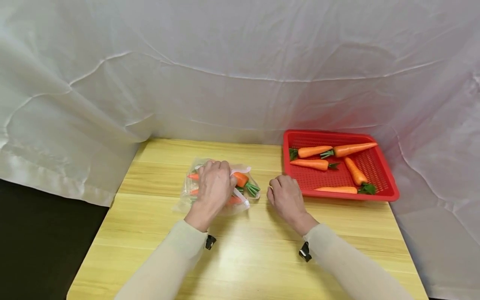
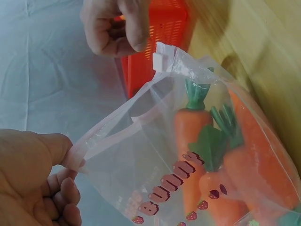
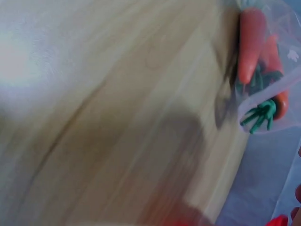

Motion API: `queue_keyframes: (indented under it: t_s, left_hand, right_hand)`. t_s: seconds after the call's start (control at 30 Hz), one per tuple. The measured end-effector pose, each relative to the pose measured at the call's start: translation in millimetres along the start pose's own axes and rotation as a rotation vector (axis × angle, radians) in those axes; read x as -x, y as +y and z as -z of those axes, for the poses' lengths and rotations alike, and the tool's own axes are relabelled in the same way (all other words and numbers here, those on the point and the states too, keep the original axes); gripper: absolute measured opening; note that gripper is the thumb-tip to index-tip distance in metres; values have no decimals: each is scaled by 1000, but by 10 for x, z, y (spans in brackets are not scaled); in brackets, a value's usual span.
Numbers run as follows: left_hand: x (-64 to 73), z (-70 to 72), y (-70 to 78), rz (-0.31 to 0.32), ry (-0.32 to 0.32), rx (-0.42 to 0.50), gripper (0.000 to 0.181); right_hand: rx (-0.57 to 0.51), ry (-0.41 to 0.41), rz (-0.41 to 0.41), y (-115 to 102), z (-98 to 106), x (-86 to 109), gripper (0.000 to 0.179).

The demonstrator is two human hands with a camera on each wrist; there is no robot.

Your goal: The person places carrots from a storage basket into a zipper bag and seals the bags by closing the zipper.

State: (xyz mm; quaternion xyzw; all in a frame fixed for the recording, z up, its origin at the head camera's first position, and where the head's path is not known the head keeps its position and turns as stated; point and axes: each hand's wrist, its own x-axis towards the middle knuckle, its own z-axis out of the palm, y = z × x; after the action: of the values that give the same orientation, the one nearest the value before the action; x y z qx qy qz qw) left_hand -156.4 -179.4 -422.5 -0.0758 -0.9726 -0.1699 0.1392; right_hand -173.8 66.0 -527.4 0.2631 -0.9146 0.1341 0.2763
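Observation:
A clear zip bag (image 2: 117, 174) with a pink edge and the printed word "Bunny" has several carrots (image 2: 192, 125) with green tops inside. My left hand (image 1: 215, 183) pinches one side of the bag's mouth between thumb and fingers, seen closely in the left wrist view. A white slider (image 2: 159, 62) sits at the mouth's other end, and the mouth gapes there between. My right hand (image 1: 286, 198) is over the table between the bag and the red basket, fingers loosely curled around nothing. In the right wrist view, the bag shows at the upper right, carrot tops towards its mouth.
A red plastic basket (image 1: 391, 177) stands at the table's back right, with several loose carrots (image 1: 309, 164) spread in it. The wooden table (image 1: 247, 258) runs back to a pale hanging cloth (image 1: 225, 100) that encloses it behind and at the sides.

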Motion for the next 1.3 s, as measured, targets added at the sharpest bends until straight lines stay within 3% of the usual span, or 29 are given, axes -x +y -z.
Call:
queue_keyframes:
  t_s: [0.3, 0.7, 0.97, 1.13, 1.3]
  left_hand:
    - [16, -30, -15, -64, 37, -88, 19]
    - [105, -35, -42, -54, 36, -51, 17]
    - [171, -60, -35, -56, 57, -37, 17]
    - [219, -58, -38, -39, 49, -29, 18]
    - [254, -49, -46, -25, 47, -29, 18]
  right_hand:
    - [36, 73, -8, 352, 214, -49, 13]
    - [166, 54, 26, 1082, 608, -137, 18]
    - [220, -110, 28, 1573, 814, -168, 15]
    - [263, -249, 2, 1826, 811, -152, 25]
    - [280, -331, -18, 1969, 766, -100, 32]
